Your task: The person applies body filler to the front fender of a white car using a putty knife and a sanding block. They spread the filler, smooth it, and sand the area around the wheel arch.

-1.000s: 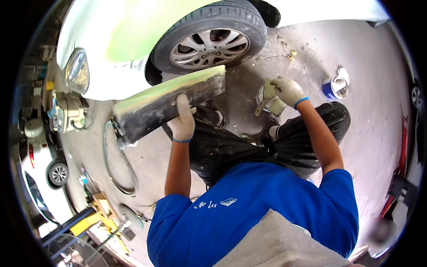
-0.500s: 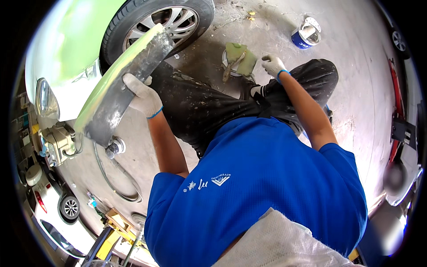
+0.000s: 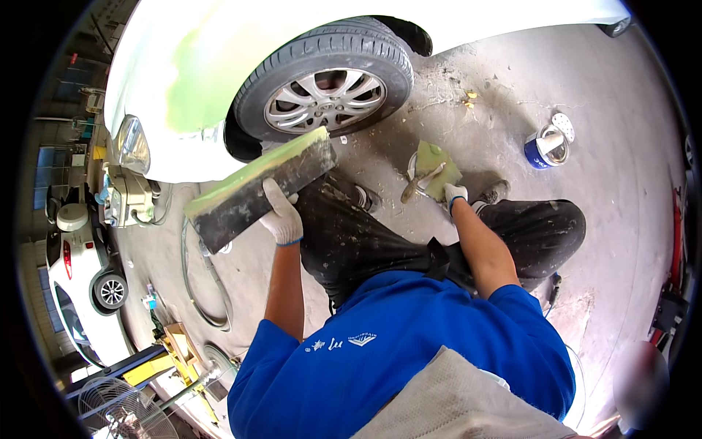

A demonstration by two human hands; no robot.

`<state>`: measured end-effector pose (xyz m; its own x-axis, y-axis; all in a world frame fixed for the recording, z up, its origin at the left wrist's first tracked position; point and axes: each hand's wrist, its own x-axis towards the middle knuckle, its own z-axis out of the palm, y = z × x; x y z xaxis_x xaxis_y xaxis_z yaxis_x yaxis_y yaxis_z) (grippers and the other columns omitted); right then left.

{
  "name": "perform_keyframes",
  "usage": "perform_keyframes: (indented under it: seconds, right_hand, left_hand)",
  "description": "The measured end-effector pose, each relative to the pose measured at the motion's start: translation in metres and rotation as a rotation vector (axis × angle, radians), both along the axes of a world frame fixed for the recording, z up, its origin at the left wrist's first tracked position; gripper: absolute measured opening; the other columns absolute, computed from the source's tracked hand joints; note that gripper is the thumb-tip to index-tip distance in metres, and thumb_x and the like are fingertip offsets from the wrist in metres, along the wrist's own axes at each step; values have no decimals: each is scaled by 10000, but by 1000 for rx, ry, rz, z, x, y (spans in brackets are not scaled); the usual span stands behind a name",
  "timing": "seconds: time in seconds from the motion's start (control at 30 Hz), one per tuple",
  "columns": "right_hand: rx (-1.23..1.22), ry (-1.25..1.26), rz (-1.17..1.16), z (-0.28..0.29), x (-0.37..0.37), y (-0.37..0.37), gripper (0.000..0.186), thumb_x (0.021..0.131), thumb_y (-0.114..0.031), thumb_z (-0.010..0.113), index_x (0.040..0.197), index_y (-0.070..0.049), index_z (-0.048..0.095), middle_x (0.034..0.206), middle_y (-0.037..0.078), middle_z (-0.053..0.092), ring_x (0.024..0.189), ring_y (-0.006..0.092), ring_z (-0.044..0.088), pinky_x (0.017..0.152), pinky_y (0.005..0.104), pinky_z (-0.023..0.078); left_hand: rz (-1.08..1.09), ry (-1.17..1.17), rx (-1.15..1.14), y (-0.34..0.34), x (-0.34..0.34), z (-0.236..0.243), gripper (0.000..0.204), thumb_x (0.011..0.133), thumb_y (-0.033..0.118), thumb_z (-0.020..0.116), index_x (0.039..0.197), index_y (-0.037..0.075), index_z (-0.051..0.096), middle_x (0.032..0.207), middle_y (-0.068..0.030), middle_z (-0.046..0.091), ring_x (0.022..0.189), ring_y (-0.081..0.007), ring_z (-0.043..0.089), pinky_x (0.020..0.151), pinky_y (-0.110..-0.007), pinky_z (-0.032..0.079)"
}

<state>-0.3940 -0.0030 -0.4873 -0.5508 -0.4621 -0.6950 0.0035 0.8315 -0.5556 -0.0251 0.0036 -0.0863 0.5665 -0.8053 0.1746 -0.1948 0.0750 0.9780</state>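
My left hand [image 3: 281, 214], in a white glove with a blue cuff, grips a long dark panel [image 3: 267, 192]. Yellow-green filler coats its upper edge, and it is tilted up to the right in front of the car wheel [image 3: 325, 101]. My gloved right hand [image 3: 455, 194] is down by my foot, its fingers closed at the lower right corner of a green-smeared board [image 3: 441, 162]. Across that board lies a putty knife [image 3: 420, 183] caked with filler. A round light-coloured container [image 3: 412, 165] shows partly beneath the board.
The white car's fender [image 3: 197, 88], with green patches, fills the upper left. A blue can [image 3: 537, 154] with its lid tilted up stands at the right. A beige machine [image 3: 130, 196] and a hose [image 3: 191, 274] are on the left, with a fan [image 3: 121, 410] below.
My right hand has reached down from above my knee to the green-smeared board. The panel in my left hand is tilted flatter. My view has shifted, showing more of the car.
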Motion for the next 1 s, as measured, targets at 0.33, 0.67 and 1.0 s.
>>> perform_keyframes:
  seconds: [0.33, 0.67, 1.0]
  right_hand:
    - [-37, 226, -137, 70, -10, 31, 334, 829, -182, 633, 1096, -5, 728, 1060, 223, 745, 984, 377, 726, 858, 421, 553]
    - [-869, -445, 88, 344, 15, -15, 252, 928, -104, 643, 1145, 24, 639, 967, 38, 656, 806, 99, 595, 668, 256, 494]
    - [-1023, -644, 4, 423, 71, 2, 135, 949, -107, 629, 1057, -29, 653, 875, 21, 663, 715, 103, 616, 638, 260, 501]
  left_hand:
    - [25, -39, -32, 0, -18, -2, 495, 1047, 392, 560, 1374, 28, 487, 1198, -95, 649, 910, -161, 682, 606, -250, 550]
    - [-338, 77, -77, 5, -58, 37, 351, 1068, 330, 499, 1224, 19, 545, 951, -94, 643, 707, -154, 606, 567, -275, 476]
    - [-427, 289, -128, 9, -58, 37, 353, 1036, 210, 600, 1339, 48, 520, 1266, -87, 575, 1014, -166, 627, 613, -316, 604]
